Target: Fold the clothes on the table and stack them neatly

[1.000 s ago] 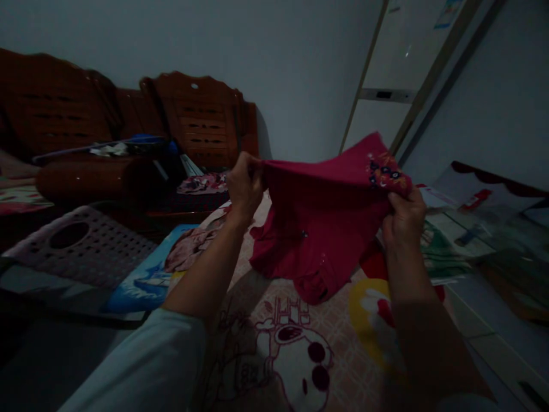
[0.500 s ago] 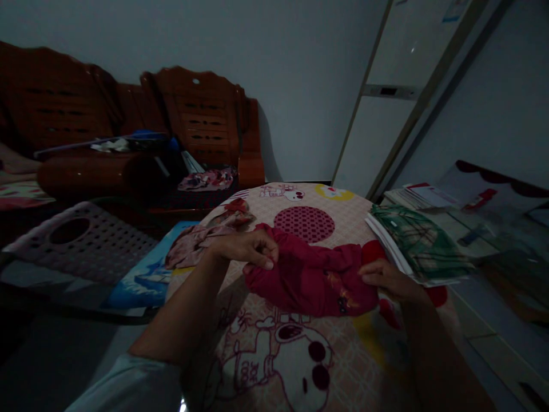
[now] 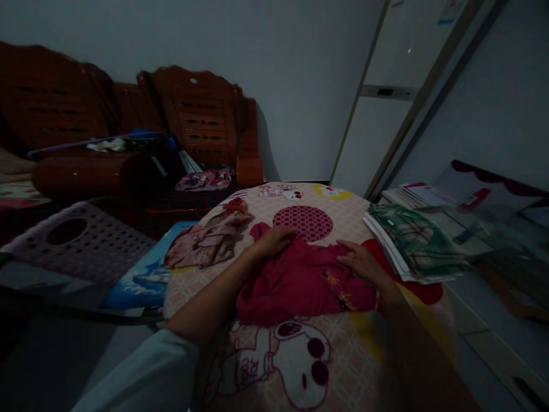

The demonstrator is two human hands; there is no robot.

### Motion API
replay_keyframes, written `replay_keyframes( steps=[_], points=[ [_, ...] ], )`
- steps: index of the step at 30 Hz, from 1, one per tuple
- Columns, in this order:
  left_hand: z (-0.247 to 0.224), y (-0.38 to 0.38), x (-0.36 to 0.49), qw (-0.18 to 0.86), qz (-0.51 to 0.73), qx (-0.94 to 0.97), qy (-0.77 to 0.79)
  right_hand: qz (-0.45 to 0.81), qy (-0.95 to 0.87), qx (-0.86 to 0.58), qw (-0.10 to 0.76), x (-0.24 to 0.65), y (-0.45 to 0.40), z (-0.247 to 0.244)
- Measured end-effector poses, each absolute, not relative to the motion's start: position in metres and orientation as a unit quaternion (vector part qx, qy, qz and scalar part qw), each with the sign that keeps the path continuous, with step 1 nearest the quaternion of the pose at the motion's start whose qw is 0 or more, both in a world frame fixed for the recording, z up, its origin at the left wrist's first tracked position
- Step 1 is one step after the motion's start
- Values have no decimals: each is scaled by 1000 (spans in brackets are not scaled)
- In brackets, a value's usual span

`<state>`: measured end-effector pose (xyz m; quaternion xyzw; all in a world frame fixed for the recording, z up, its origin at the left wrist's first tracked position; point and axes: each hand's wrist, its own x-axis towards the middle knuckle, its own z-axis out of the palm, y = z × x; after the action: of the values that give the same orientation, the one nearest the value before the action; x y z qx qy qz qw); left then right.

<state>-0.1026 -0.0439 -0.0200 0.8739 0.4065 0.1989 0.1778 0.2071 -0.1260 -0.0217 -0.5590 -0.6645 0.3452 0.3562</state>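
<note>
A dark pink garment (image 3: pixel 295 286) with small orange-yellow embroidery near its right end lies spread on a round table covered with a cartoon-dog cloth (image 3: pixel 355 366). My left hand (image 3: pixel 274 240) rests over the garment's upper left edge, fingers laid on the fabric and pointing right. On the upper right part sits my right hand (image 3: pixel 362 263), its fingers stretched out and apart, touching the fabric. Some folds run between the two hands. A crumpled, pale pink patterned cloth (image 3: pixel 201 246) lies to the left of my left hand.
Right of the garment, a green plaid cloth (image 3: pixel 416 240) lies on a stack of white papers (image 3: pixel 386 246). Wooden seats (image 3: pixel 193 120) stand behind at left. A woven plastic chair (image 3: pixel 86 240) and a blue printed bag (image 3: pixel 150 274) are by the table's left edge. Someone's foot shows far left.
The garment now lies flatter and spreads further toward me. My left hand has gone from pinching it to resting farther up and right; my right hand has let go and shifted up and left.
</note>
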Motion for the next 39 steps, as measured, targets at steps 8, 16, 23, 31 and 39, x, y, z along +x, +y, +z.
replay_keyframes(
  steps=[8,16,23,31,39],
  points=[
    [-17,-51,-101,145,205,873,418,264,-665,-573,399,205,-130,-24],
    [19,-72,-114,185,271,869,370,226,-601,-568,515,212,-138,-6],
    [24,-75,-123,199,242,866,390,508,-472,-444,567,217,-166,16],
    [5,-59,-130,221,263,842,416,564,-609,-412,376,209,-187,34],
    [-18,-43,-146,115,165,832,517,129,-570,-705,402,217,-123,-28]
  ],
)
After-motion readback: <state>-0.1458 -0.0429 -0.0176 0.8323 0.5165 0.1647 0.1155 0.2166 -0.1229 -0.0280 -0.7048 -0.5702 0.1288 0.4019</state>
